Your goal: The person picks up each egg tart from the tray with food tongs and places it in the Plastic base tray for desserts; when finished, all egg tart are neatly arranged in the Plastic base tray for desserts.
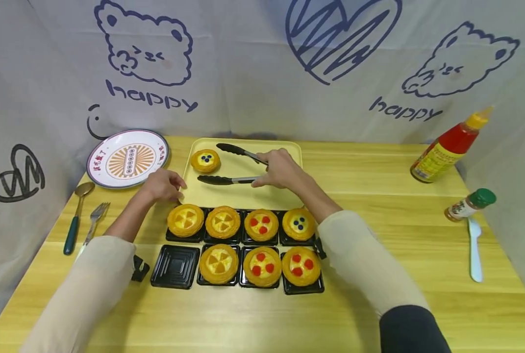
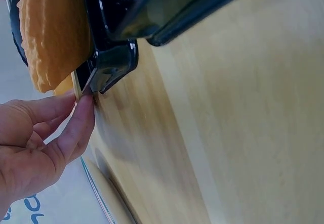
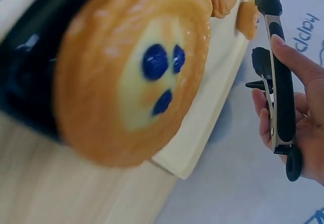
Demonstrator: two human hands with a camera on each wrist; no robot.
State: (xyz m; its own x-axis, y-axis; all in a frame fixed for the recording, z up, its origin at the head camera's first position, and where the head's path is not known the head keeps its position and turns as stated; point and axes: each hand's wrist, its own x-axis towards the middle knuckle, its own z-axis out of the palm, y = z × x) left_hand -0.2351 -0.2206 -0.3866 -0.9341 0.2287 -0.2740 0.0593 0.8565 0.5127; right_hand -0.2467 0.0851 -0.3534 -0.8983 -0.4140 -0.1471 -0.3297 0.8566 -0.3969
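Note:
My left hand [image 1: 162, 185] pinches the left rim of the pale yellow tray [image 1: 240, 198] between thumb and fingers; the left wrist view shows those fingertips [image 2: 86, 102] at its edge. With my right hand [image 1: 281, 169] I hold black-tipped metal tongs [image 3: 283, 92], their arms spread wide. In the head view, a blueberry-topped tart [image 1: 205, 161] sits at the tray's left end, near the tong tips. Along the tray's front edge, black square holders carry tarts with yellow wedges [image 1: 185, 220], red pieces [image 1: 261, 225] or blueberries [image 1: 299, 224].
In the front row, one black holder [image 1: 175, 266] shows its bare ridged base. A patterned plate [image 1: 127, 158], a spoon [image 1: 78, 215] and a fork [image 1: 95, 218] lie left. At right are a red sauce bottle [image 1: 449, 147], a green-capped jar [image 1: 469, 205] and a pale blue utensil [image 1: 475, 250].

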